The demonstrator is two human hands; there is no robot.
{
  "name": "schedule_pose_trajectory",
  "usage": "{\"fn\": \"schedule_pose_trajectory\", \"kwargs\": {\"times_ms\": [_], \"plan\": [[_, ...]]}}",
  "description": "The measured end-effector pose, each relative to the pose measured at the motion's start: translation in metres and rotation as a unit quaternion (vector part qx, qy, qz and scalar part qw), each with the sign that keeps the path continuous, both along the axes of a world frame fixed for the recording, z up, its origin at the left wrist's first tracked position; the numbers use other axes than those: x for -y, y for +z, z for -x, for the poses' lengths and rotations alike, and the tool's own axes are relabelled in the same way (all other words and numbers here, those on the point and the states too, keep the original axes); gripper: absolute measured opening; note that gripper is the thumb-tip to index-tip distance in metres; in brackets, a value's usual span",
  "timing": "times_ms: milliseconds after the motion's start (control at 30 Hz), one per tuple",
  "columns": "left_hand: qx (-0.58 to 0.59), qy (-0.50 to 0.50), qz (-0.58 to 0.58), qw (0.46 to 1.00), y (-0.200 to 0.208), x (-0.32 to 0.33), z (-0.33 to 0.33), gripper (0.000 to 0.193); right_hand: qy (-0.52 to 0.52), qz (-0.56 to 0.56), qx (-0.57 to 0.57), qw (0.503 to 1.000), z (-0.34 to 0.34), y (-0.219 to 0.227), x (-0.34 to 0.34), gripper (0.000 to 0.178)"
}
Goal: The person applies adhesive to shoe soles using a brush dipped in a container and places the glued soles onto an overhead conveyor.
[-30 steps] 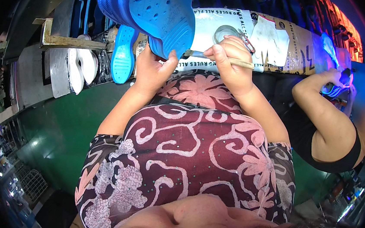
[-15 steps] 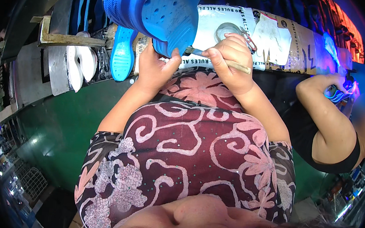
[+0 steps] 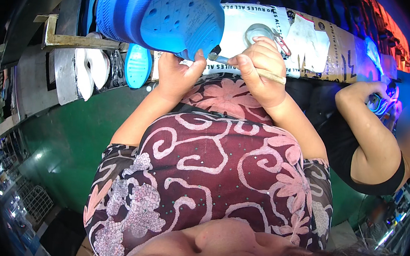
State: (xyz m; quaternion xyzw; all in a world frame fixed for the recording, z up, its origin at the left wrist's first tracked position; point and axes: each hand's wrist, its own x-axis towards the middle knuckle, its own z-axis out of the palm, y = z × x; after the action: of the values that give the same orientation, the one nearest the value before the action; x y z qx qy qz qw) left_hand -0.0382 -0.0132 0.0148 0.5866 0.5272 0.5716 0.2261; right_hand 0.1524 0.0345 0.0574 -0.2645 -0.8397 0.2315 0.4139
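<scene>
A blue clog (image 3: pixel 176 15) with round holes is tilted up at the far side of me. My left hand (image 3: pixel 180 77) grips it by its near edge, thumb up against the rim and the other fingers mostly hidden. A paintbrush (image 3: pixel 272 77) with a pale wooden handle is pinched in my right hand (image 3: pixel 265 67). Its dark bristles point left, close to the clog's edge and my left thumb; whether they touch I cannot tell. Behind my right hand sits a small round clear dish (image 3: pixel 258 33), partly covered by my fingers.
Left of my hands a bright blue sole (image 3: pixel 138 66) and white soles (image 3: pixel 90 71) lie along the bench edge. A metal bar (image 3: pixel 78 42) juts across there. Red-handled scissors (image 3: pixel 283 46) lie beside the dish on printed cardboard (image 3: pixel 341 52). At right a co-worker's arm (image 3: pixel 376 118) reaches toward the bench.
The clog has shifted left and appears larger, with more of its holed surface showing. My right hand and the brush have barely moved.
</scene>
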Motion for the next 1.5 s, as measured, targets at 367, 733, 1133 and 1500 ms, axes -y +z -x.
{"fn": "schedule_pose_trajectory", "kwargs": {"times_ms": [367, 733, 1133, 1500], "plan": [[0.015, -0.009, -0.027, 0.999, 0.010, -0.002, -0.005, 0.022, -0.038, 0.030, -0.054, 0.997, -0.002, -0.001, -0.002, 0.030], [0.012, -0.013, 0.002, 1.000, 0.007, 0.000, 0.000, 0.024, -0.089, 0.029, -0.089, 0.992, -0.016, 0.001, 0.002, 0.023], [0.090, -0.047, 0.150, 0.983, 0.024, -0.007, 0.001, 0.043, -0.147, 0.127, -0.180, 0.964, -0.030, -0.006, -0.001, 0.030], [0.115, -0.102, 0.149, 0.977, 0.082, -0.006, 0.007, 0.047, -0.174, 0.232, -0.266, 0.919, -0.049, -0.013, 0.009, 0.031]]}}
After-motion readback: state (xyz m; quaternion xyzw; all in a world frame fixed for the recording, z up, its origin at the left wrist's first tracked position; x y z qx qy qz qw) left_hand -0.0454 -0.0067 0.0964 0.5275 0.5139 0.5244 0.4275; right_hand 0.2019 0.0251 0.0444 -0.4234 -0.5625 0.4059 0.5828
